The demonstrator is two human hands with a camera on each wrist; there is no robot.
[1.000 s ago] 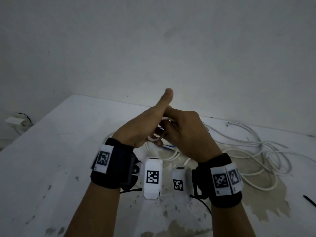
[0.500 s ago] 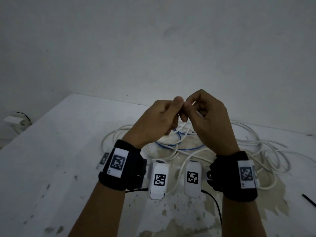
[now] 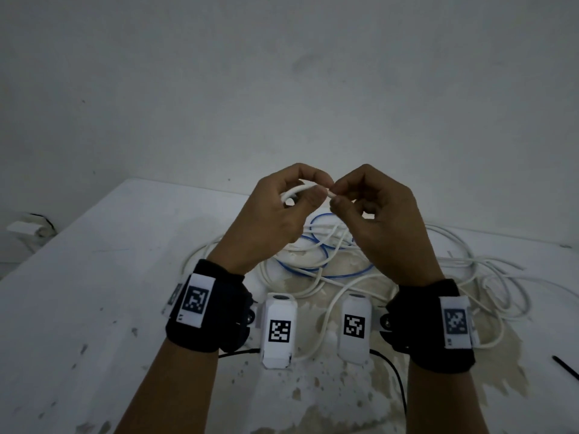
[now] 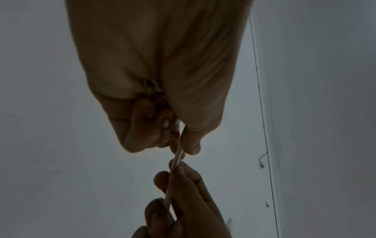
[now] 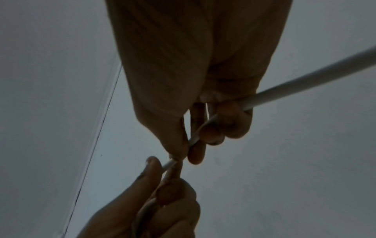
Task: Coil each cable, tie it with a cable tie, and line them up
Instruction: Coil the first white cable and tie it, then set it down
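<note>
Since half a second ago both hands have risen slightly and parted a little; a second ago they were clasped low over the desk with the left thumb stuck up. The left hand (image 3: 279, 214) now has its fingers curled, thumb and forefinger pinching a thin white cable (image 3: 308, 190) that arcs back into the palm. The right hand (image 3: 380, 214) pinches the same cable at its tip, its other fingers curled round a thicker run of it, as the right wrist view shows. The two pinches sit just apart, with a short straight stretch of cable between them, held up above the desk (image 3: 94, 292).

The cable is smooth, round and pale. Below the hands lies a loose tangle of white cables (image 3: 488, 277) with a thin blue cable (image 3: 316, 245) looped through it, spreading toward the right. The desk top is white, chipped and stained brown near the front. A short black strip (image 3: 565, 366) lies at the right edge. The left half of the desk is bare; its far edge meets a plain wall (image 3: 282, 89).
</note>
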